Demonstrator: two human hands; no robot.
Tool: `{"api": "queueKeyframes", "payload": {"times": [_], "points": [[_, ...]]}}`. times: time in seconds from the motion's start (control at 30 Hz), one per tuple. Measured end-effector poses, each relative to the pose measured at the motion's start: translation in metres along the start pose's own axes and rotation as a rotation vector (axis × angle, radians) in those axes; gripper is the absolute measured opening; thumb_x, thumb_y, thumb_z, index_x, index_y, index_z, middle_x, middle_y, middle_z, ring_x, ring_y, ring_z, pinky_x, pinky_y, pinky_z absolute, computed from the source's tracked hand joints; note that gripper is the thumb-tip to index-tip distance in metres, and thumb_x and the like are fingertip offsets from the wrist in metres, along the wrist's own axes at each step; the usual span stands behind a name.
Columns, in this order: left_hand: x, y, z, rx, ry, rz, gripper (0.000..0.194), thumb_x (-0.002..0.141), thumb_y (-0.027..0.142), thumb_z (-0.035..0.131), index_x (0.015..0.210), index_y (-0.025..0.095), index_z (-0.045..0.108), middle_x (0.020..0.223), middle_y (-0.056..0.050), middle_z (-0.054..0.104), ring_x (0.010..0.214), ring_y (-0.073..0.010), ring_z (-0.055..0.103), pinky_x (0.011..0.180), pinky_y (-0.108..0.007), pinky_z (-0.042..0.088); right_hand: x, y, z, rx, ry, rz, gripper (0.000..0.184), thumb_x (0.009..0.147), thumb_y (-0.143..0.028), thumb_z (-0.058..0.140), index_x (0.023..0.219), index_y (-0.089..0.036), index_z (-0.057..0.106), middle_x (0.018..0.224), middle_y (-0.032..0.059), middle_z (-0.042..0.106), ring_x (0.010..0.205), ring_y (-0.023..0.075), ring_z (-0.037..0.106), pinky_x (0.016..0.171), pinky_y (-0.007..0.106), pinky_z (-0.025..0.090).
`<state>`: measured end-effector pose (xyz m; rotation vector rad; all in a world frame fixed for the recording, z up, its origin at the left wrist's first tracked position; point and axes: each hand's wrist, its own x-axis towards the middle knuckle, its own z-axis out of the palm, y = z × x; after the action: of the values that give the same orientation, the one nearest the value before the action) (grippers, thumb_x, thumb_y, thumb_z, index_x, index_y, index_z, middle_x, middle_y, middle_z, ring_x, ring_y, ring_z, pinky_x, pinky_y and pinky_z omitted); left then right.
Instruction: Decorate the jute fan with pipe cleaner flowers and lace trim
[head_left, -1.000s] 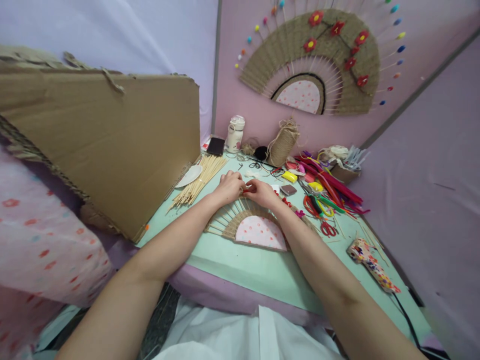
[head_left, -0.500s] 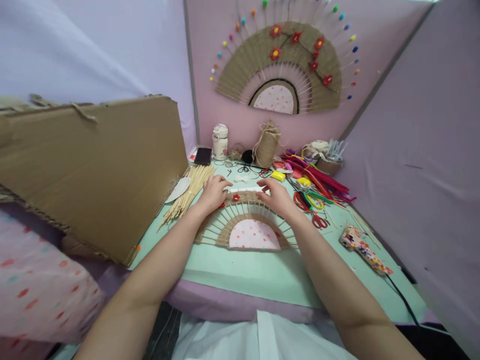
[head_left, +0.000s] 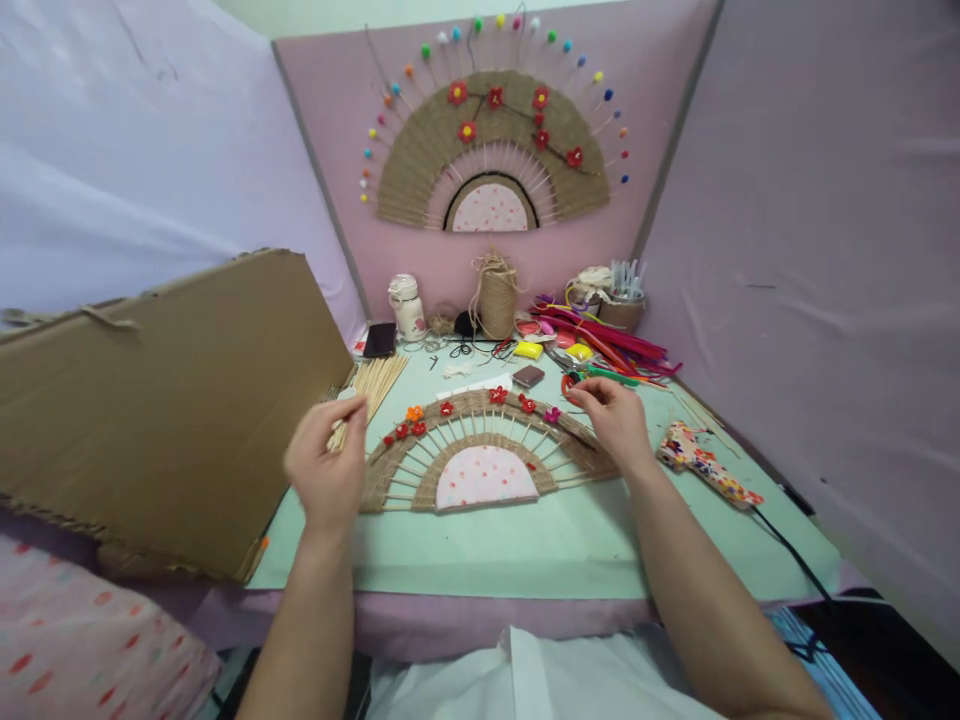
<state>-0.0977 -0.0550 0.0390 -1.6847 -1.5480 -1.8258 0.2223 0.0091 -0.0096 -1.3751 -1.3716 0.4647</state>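
Observation:
A woven twine fan [head_left: 460, 415] lies on the table, with red, orange and pink flowers along its arched band and a spotted half-round piece [head_left: 487, 478] at its base. My left hand [head_left: 328, 460] is raised off the fan's left side, fingers curled and thumb pressed to the index finger. Over the fan's right end, my right hand [head_left: 615, 420] pinches its thumb and fingertips together. Anything thin in either pinch is too small to make out. Behind the fan lie a white strip [head_left: 474, 387] and a small brown block [head_left: 529, 376].
Bamboo sticks [head_left: 382, 378] and a cardboard sheet [head_left: 172, 400] stand left. At the back are a white bottle [head_left: 407, 308], a twine spool [head_left: 497, 297] and red pipe cleaners [head_left: 615, 340]. A patterned glue gun [head_left: 709, 468] with cord lies right. A larger fan [head_left: 427, 150] hangs on the wall.
Both hands have lifted from the fan's top band and moved apart, left hand leftward, right hand rightward. More flowers and the brown block now show. The camera view has shifted.

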Motion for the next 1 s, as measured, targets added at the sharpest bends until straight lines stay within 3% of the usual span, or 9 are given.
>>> {"api": "queueKeyframes", "payload": {"times": [0.07, 0.13, 0.2, 0.27, 0.37, 0.53, 0.77, 0.87, 1.0], "points": [[-0.005, 0.014, -0.011, -0.067, 0.231, -0.039, 0.012, 0.08, 0.028, 0.063, 0.085, 0.019, 0.067, 0.078, -0.001, 0.066, 0.072, -0.0146, 0.061, 0.069, -0.029, 0.049, -0.001, 0.001, 0.0, 0.0, 0.007, -0.013, 0.025, 0.076, -0.042, 0.059, 0.074, -0.017, 0.062, 0.067, 0.0009, 0.063, 0.059, 0.0134, 0.051, 0.06, 0.027, 0.04], [-0.008, 0.02, -0.015, -0.119, 0.275, -0.084, 0.014, 0.08, 0.031, 0.062, 0.085, 0.018, 0.067, 0.067, 0.001, 0.061, 0.06, -0.0122, 0.057, 0.059, -0.027, 0.047, -0.002, 0.002, 0.001, 0.008, 0.01, -0.029, 0.025, 0.08, -0.042, 0.055, 0.074, -0.018, 0.059, 0.064, -0.0006, 0.06, 0.057, 0.0125, 0.049, 0.058, 0.025, 0.038], [-0.007, 0.017, -0.01, -0.111, 0.124, -0.113, 0.018, 0.083, 0.033, 0.058, 0.079, 0.018, 0.067, 0.056, 0.004, 0.054, 0.051, -0.0108, 0.051, 0.053, -0.025, 0.044, -0.002, 0.004, 0.001, -0.016, -0.002, -0.05, 0.031, 0.085, -0.044, 0.049, 0.069, -0.019, 0.057, 0.061, -0.0008, 0.058, 0.056, 0.0126, 0.049, 0.058, 0.025, 0.038], [-0.004, 0.007, 0.003, -0.028, -0.134, -0.098, 0.019, 0.084, 0.034, 0.056, 0.077, 0.019, 0.067, 0.057, 0.003, 0.054, 0.054, -0.0119, 0.052, 0.056, -0.025, 0.044, -0.004, 0.004, 0.001, -0.071, -0.019, -0.068, 0.038, 0.087, -0.046, 0.044, 0.064, -0.019, 0.056, 0.06, 0.0002, 0.057, 0.058, 0.0137, 0.051, 0.059, 0.026, 0.038], [0.003, -0.011, 0.033, 0.156, -0.51, -0.017, 0.034, 0.077, 0.029, 0.062, 0.11, 0.022, 0.062, 0.099, -0.005, 0.065, 0.082, -0.0175, 0.06, 0.075, -0.031, 0.048, -0.008, 0.0, -0.006, -0.133, -0.025, -0.115, 0.03, 0.085, -0.045, 0.048, 0.075, -0.019, 0.06, 0.071, 0.0025, 0.063, 0.062, 0.0152, 0.054, 0.061, 0.027, 0.04], [0.01, -0.029, 0.077, 0.413, -0.934, 0.062, 0.028, 0.079, 0.022, 0.056, 0.107, 0.023, 0.061, 0.112, -0.009, 0.062, 0.11, -0.0275, 0.054, 0.093, -0.043, 0.038, -0.021, 0.006, -0.058, -0.27, -0.088, -0.124, 0.027, 0.079, -0.045, 0.054, 0.092, -0.022, 0.062, 0.083, 0.006, 0.068, 0.067, 0.0183, 0.059, 0.064, 0.031, 0.045], [0.01, -0.04, 0.103, 0.572, -1.072, 0.141, 0.021, 0.084, 0.027, 0.049, 0.103, 0.021, 0.057, 0.109, -0.012, 0.061, 0.108, -0.0309, 0.053, 0.085, -0.043, 0.037, -0.04, 0.067, -0.164, -0.828, -0.116, 0.035, 0.038, 0.076, -0.05, 0.055, 0.099, -0.02, 0.063, 0.099, 0.0133, 0.066, 0.091, 0.0289, 0.061, 0.077, 0.039, 0.045], [0.009, -0.044, 0.106, 0.573, -1.075, 0.138, 0.019, 0.085, 0.03, 0.048, 0.1, 0.021, 0.057, 0.107, -0.011, 0.062, 0.106, -0.0292, 0.054, 0.083, -0.041, 0.036, -0.044, 0.085, -0.173, -0.944, -0.183, 0.082, 0.046, 0.071, -0.05, 0.061, 0.107, -0.021, 0.061, 0.104, 0.0136, 0.064, 0.097, 0.0306, 0.059, 0.079, 0.039, 0.045], [0.01, -0.047, 0.106, 0.543, -1.061, 0.125, 0.02, 0.086, 0.033, 0.048, 0.1, 0.021, 0.058, 0.108, -0.01, 0.065, 0.106, -0.0286, 0.055, 0.084, -0.041, 0.035, -0.038, 0.096, -0.156, -0.923, -0.302, 0.122, 0.055, 0.067, -0.051, 0.065, 0.112, -0.02, 0.058, 0.101, 0.0136, 0.065, 0.09, 0.0296, 0.062, 0.076, 0.037, 0.045]]}}
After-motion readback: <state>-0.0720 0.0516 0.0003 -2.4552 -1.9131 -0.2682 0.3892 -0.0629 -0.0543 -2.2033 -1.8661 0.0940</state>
